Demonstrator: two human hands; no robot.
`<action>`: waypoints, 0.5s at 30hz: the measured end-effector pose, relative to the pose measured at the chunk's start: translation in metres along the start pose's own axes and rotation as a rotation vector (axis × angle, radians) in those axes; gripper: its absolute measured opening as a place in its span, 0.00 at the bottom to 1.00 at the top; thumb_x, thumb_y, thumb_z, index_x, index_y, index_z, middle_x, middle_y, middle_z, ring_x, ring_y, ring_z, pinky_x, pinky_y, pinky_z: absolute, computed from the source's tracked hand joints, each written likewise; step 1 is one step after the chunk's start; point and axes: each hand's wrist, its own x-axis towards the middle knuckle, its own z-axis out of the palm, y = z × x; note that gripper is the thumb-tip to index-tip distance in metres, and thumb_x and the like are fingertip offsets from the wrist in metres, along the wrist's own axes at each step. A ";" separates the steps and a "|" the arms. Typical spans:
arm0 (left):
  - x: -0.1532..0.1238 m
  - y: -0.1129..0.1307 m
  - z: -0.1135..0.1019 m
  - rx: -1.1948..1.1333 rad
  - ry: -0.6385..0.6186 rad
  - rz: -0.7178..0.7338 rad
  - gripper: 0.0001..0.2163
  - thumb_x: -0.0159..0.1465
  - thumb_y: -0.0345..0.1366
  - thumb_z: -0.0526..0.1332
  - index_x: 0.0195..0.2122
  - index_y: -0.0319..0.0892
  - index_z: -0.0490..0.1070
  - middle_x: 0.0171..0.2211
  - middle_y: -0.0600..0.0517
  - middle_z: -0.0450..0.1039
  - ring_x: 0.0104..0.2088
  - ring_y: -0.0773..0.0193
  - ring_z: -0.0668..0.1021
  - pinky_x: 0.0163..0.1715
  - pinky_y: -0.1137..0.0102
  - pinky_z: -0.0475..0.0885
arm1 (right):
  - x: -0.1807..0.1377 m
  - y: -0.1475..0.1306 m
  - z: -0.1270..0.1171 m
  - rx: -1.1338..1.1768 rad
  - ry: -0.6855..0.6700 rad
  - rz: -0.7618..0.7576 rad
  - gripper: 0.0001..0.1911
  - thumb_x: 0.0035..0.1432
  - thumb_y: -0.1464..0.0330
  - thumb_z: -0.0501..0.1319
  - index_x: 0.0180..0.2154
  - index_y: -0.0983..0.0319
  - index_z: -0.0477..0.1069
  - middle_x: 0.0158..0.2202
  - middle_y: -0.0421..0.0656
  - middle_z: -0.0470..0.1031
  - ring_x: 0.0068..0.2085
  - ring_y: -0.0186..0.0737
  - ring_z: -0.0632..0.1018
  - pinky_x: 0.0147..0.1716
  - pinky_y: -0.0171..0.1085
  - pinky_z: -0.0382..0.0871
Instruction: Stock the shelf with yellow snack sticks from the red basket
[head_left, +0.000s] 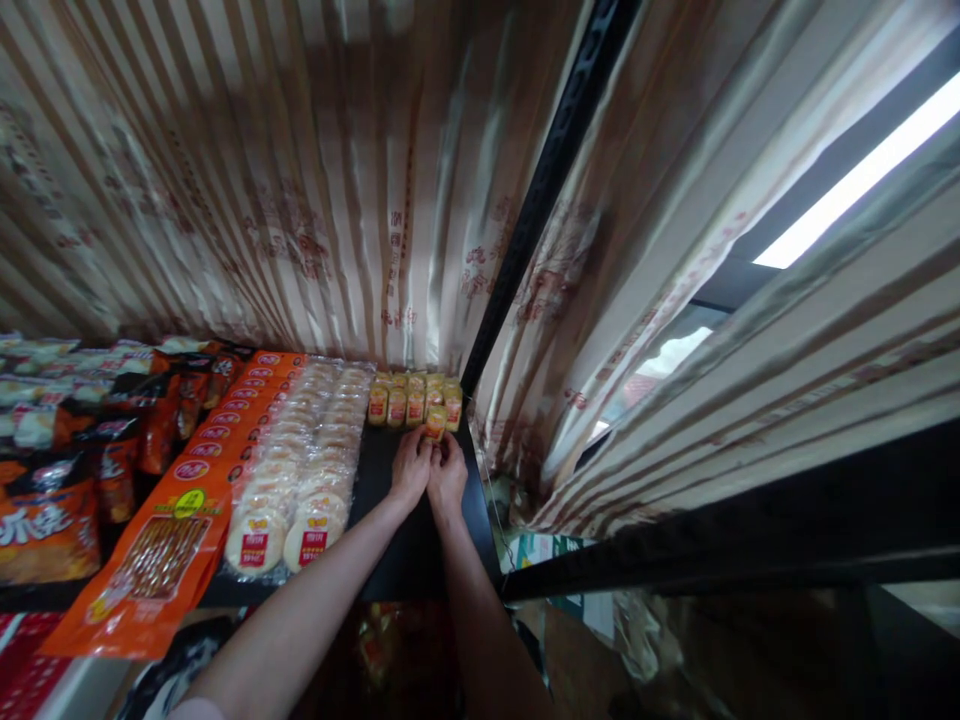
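Note:
Both of my hands meet over the black shelf, closed around the lower part of one small yellow snack packet (pixel 435 422) with a red label. My left hand (pixel 410 468) grips it from the left and my right hand (pixel 448 472) from the right. Just behind it, several matching yellow packets (pixel 396 405) stand upright in rows at the shelf's back right corner. To the left of my hands lie two rows of clear-wrapped round rice crackers (pixel 313 530) with red labels. My fingertips partly cover the held packet's base.
Orange snack bags (pixel 165 550) overlap in a row left of the crackers, with more orange and black bags (pixel 49 520) beyond. A black metal post (pixel 536 190) rises at the back corner. Printed plastic sheeting (pixel 360 200) hangs behind. The black shelf (pixel 401 565) ends at my right.

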 end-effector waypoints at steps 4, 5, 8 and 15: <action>0.007 -0.002 0.003 0.008 -0.006 0.027 0.15 0.61 0.32 0.50 0.48 0.40 0.68 0.49 0.46 0.69 0.52 0.62 0.70 0.55 0.67 0.61 | 0.007 0.003 0.003 -0.020 -0.012 -0.013 0.21 0.53 0.69 0.50 0.48 0.68 0.68 0.44 0.54 0.73 0.44 0.44 0.74 0.45 0.42 0.67; 0.008 -0.003 0.004 0.004 -0.002 0.040 0.15 0.61 0.32 0.50 0.48 0.40 0.67 0.50 0.46 0.69 0.52 0.62 0.70 0.55 0.67 0.61 | 0.008 0.004 0.004 -0.015 -0.019 -0.014 0.22 0.53 0.69 0.50 0.49 0.68 0.67 0.45 0.54 0.73 0.44 0.44 0.74 0.45 0.42 0.67; 0.010 -0.007 0.008 -0.004 0.018 0.061 0.15 0.61 0.32 0.50 0.49 0.42 0.67 0.50 0.47 0.69 0.52 0.63 0.69 0.55 0.66 0.61 | 0.010 0.005 0.005 0.012 -0.039 -0.011 0.22 0.54 0.69 0.50 0.50 0.68 0.66 0.44 0.53 0.73 0.43 0.43 0.75 0.44 0.41 0.68; 0.003 -0.014 0.010 0.019 0.082 0.097 0.15 0.62 0.33 0.50 0.49 0.41 0.66 0.50 0.47 0.69 0.52 0.63 0.69 0.55 0.67 0.61 | 0.006 0.010 0.006 -0.029 0.009 -0.097 0.22 0.53 0.70 0.49 0.50 0.66 0.65 0.46 0.52 0.72 0.44 0.42 0.74 0.46 0.42 0.68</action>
